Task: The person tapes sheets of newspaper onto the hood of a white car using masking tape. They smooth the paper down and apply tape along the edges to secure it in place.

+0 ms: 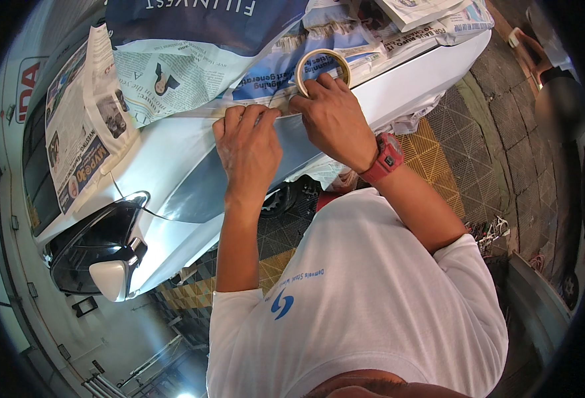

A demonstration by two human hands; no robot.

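Note:
My right hand (335, 119), with a red watch on its wrist, grips a roll of masking tape (300, 81) standing on edge. My left hand (247, 149) has its fingers bent and pressed down at the edge of the newspaper sheets (193, 73). A pale strip of tape (287, 106) runs along that edge between both hands; what lies under the left fingertips is hidden. Below the paper is the car's white body panel (160, 146), with a grey-blue area (206, 182) under my hands.
A white side mirror (110, 278) and dark side window (93, 245) are at lower left. More newspaper (87, 126) hangs over the car at left. A wheel (286, 199) shows below the panel. Grey and yellow floor tiles (432, 159) and tangled cables (495, 229) are at right.

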